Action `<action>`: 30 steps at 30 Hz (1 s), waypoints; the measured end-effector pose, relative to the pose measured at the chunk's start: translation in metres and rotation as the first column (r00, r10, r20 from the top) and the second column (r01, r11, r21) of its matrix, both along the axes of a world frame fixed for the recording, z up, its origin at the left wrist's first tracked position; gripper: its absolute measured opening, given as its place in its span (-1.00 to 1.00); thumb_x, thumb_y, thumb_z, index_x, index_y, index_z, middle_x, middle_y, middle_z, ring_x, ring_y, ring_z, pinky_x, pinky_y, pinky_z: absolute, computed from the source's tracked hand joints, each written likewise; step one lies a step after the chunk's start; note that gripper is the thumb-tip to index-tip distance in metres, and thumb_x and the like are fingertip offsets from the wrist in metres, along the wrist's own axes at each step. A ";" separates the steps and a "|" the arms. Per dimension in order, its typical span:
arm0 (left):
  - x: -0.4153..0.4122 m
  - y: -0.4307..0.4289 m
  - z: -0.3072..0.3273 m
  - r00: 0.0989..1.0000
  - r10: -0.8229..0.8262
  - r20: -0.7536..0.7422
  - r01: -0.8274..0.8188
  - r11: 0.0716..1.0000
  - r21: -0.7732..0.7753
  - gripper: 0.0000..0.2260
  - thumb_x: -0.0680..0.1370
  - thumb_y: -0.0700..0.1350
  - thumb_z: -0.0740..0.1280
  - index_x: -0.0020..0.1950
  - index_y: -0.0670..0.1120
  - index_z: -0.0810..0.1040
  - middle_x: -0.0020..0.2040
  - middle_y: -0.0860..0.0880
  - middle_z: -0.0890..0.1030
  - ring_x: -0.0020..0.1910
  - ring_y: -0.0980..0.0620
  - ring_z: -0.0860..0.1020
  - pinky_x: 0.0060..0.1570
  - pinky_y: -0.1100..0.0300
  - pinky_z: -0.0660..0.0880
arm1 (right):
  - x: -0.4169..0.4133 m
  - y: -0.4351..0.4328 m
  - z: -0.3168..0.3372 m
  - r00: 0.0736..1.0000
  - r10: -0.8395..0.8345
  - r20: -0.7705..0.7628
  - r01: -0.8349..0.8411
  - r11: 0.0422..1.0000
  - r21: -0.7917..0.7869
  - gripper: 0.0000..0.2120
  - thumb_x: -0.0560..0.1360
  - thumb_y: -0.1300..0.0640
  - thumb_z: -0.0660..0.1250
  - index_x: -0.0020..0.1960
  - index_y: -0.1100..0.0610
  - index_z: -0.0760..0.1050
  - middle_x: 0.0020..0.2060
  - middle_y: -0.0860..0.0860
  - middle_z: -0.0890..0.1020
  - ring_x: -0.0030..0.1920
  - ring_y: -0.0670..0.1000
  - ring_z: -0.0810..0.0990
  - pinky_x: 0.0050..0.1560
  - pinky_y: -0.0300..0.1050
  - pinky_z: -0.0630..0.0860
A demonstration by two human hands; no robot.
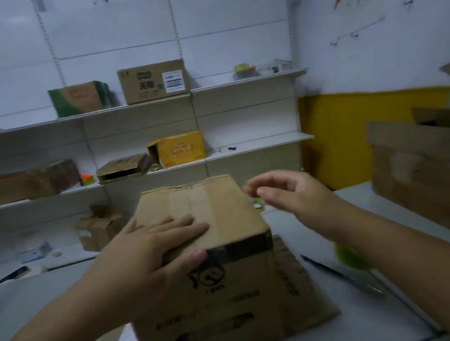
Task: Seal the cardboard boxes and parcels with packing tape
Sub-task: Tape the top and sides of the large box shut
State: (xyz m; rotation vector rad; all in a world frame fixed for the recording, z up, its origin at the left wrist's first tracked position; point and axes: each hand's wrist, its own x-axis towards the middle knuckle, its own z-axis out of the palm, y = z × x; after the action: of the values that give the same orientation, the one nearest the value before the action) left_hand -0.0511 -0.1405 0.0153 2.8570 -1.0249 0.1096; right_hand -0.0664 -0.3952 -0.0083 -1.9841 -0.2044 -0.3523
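Observation:
A closed brown cardboard box (218,210) stands on the grey table (364,331) in the middle of the view, with a strip of clear tape along its top seam and black print on its near face. My left hand (152,242) lies flat on the box's top, fingers straight, thumb over the near top edge. My right hand (290,192) hovers just right of the box's top, fingers loosely spread and holding nothing. No tape roll shows in either hand.
A flattened cardboard sheet (299,283) lies under the box. Scissors with a green handle (350,265) rest on the table to the right. A large open box (437,164) stands at far right. White shelves (147,103) behind hold several boxes.

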 end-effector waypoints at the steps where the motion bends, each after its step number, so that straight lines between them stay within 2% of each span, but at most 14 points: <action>1: 0.001 -0.001 -0.002 1.000 -0.004 0.010 0.004 1.000 -0.016 -0.42 0.15 0.57 -0.32 0.14 0.59 0.05 0.32 0.48 -0.01 0.39 0.34 -0.07 0.42 0.14 -0.15 | 0.005 -0.027 -0.012 0.980 -0.200 0.025 0.201 0.966 -0.163 -0.87 0.54 0.05 0.33 0.06 0.03 0.59 -0.02 -0.05 0.66 0.04 -0.04 0.61 0.04 -0.18 0.54; 2: 0.004 -0.001 -0.004 1.000 -0.007 0.025 0.008 0.999 -0.037 -0.37 0.11 0.61 -0.35 0.13 0.60 0.07 0.32 0.49 0.01 0.40 0.35 -0.05 0.45 0.11 -0.05 | 0.007 -0.055 -0.026 0.931 -0.365 0.012 0.343 0.862 -0.372 -0.86 0.53 -0.01 0.33 0.00 0.02 0.59 -0.07 -0.04 0.65 -0.02 -0.02 0.60 0.00 -0.11 0.55; 4: 0.008 -0.002 -0.007 0.999 -0.013 0.047 0.016 0.997 -0.070 -0.33 0.07 0.65 -0.37 0.10 0.63 0.14 0.31 0.53 0.05 0.40 0.38 0.02 0.43 0.07 0.20 | 0.002 -0.098 -0.058 0.826 -0.553 -0.113 0.345 0.653 -0.675 -0.73 0.49 -0.15 0.33 -0.02 0.05 0.57 -0.12 0.01 0.63 -0.10 0.00 0.58 -0.03 -0.03 0.55; 7: 0.012 -0.005 -0.009 0.999 -0.008 0.051 0.011 0.997 -0.070 -0.37 0.09 0.66 -0.34 0.07 0.67 0.16 0.28 0.57 0.09 0.38 0.38 0.07 0.37 0.02 0.32 | -0.007 -0.119 -0.085 0.832 -0.533 -0.156 0.220 0.574 -0.789 -0.51 0.43 -0.31 0.30 0.03 0.11 0.57 -0.06 0.06 0.63 -0.07 0.03 0.58 -0.06 -0.04 0.53; 10: 0.013 -0.007 -0.007 0.999 -0.006 0.044 0.007 0.999 -0.033 -0.33 0.07 0.66 -0.34 0.08 0.63 0.19 0.21 0.61 0.07 0.33 0.41 0.09 0.34 0.08 0.33 | -0.009 -0.110 -0.086 0.886 -0.431 -0.171 0.053 0.462 -0.885 -0.60 0.42 -0.31 0.31 -0.07 0.03 0.46 -0.17 -0.03 0.50 -0.10 0.03 0.48 -0.18 -0.10 0.36; 12: 0.013 -0.009 0.001 1.000 -0.016 0.007 0.017 0.999 -0.028 -0.28 0.04 0.67 -0.33 0.07 0.58 0.24 0.17 0.60 0.10 0.28 0.44 0.12 0.30 0.18 0.32 | -0.009 -0.111 -0.077 0.899 -0.403 -0.172 0.063 0.508 -0.859 -0.75 0.45 -0.15 0.36 -0.20 -0.01 0.39 -0.24 -0.06 0.45 -0.15 0.02 0.46 -0.25 -0.09 0.35; 15: 0.015 -0.020 0.019 0.990 -0.069 -0.122 0.055 0.992 -0.114 -0.23 0.11 0.66 -0.21 0.08 0.38 0.44 0.15 0.49 0.33 0.11 0.49 0.33 0.10 0.38 0.37 | -0.017 -0.108 -0.043 0.963 -0.267 -0.037 0.169 0.702 -0.691 -0.75 0.47 0.00 0.41 -0.28 -0.11 0.37 -0.31 -0.09 0.49 -0.25 -0.10 0.49 -0.26 -0.13 0.38; 17: 0.018 -0.034 0.028 0.989 -0.079 -0.124 0.051 0.976 -0.211 -0.33 0.24 0.54 -0.07 0.03 0.22 0.57 0.07 0.31 0.50 0.00 0.40 0.45 0.03 0.34 0.45 | -0.026 -0.090 -0.015 0.989 -0.107 0.107 0.148 0.837 -0.527 -0.77 0.48 0.09 0.43 -0.24 -0.15 0.44 -0.33 -0.12 0.54 -0.28 -0.17 0.49 -0.30 -0.30 0.37; 19: 0.021 -0.046 0.032 0.997 -0.037 -0.062 0.020 0.967 -0.256 -0.40 0.25 0.43 0.01 0.03 0.14 0.57 -0.02 0.19 0.55 -0.06 0.26 0.50 0.05 0.24 0.48 | -0.034 -0.069 0.008 0.973 0.019 0.230 0.085 0.898 -0.432 -0.80 0.46 0.13 0.45 -0.20 -0.13 0.49 -0.28 -0.17 0.58 -0.25 -0.19 0.51 -0.29 -0.39 0.36; 22: 0.029 -0.051 0.026 0.990 -0.081 -0.115 0.030 0.920 -0.390 -0.35 0.25 0.49 0.10 0.26 0.25 0.39 0.10 0.30 0.46 0.08 0.31 0.47 0.18 0.14 0.47 | -0.037 -0.046 0.029 0.943 0.112 0.314 0.034 0.906 -0.423 -0.84 0.45 0.06 0.45 -0.15 -0.18 0.51 -0.21 -0.26 0.58 -0.17 -0.18 0.54 -0.22 -0.40 0.38; 24: 0.031 -0.047 0.022 0.974 -0.207 -0.094 0.121 0.821 -0.558 -0.20 0.20 0.54 0.24 0.39 0.29 0.27 0.29 0.31 0.38 0.27 0.34 0.37 0.29 0.17 0.39 | -0.034 -0.035 0.038 0.932 0.161 0.325 0.005 0.891 -0.454 -0.89 0.45 0.00 0.43 -0.12 -0.18 0.52 -0.19 -0.25 0.58 -0.15 -0.15 0.55 -0.21 -0.35 0.41; 27: 0.025 -0.047 0.024 0.951 -0.307 0.049 0.265 0.720 -0.641 -0.24 0.28 0.35 0.37 0.44 0.28 0.21 0.41 0.30 0.29 0.39 0.37 0.22 0.32 0.44 0.20 | -0.029 -0.016 0.043 0.916 0.233 0.326 -0.037 0.860 -0.510 -0.89 0.45 -0.06 0.40 -0.05 -0.09 0.56 -0.15 -0.18 0.59 -0.14 -0.12 0.55 -0.19 -0.16 0.50; 28: 0.023 -0.050 0.026 0.940 -0.329 0.089 0.304 0.690 -0.657 -0.28 0.31 0.29 0.39 0.43 0.25 0.24 0.40 0.29 0.31 0.38 0.37 0.25 0.31 0.47 0.22 | -0.027 -0.010 0.043 0.908 0.248 0.337 -0.038 0.850 -0.525 -0.88 0.44 -0.10 0.38 -0.05 -0.11 0.55 -0.16 -0.17 0.59 -0.15 -0.11 0.55 -0.20 -0.12 0.49; 30: 0.018 -0.054 0.027 0.933 -0.339 0.123 0.310 0.579 -0.754 -0.39 0.36 0.15 0.47 0.37 0.16 0.36 0.34 0.21 0.43 0.32 0.28 0.39 0.29 0.31 0.37 | -0.025 -0.001 0.044 0.898 0.262 0.354 -0.039 0.847 -0.530 -0.88 0.42 -0.14 0.33 -0.07 -0.16 0.54 -0.19 -0.17 0.58 -0.17 -0.11 0.53 -0.21 -0.09 0.48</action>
State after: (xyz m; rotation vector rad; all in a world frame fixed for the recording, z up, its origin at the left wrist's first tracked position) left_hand -0.0327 -0.1945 0.0422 1.8553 -1.1223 0.3653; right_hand -0.0915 -0.3966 0.0355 -2.3742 -0.8027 -0.6704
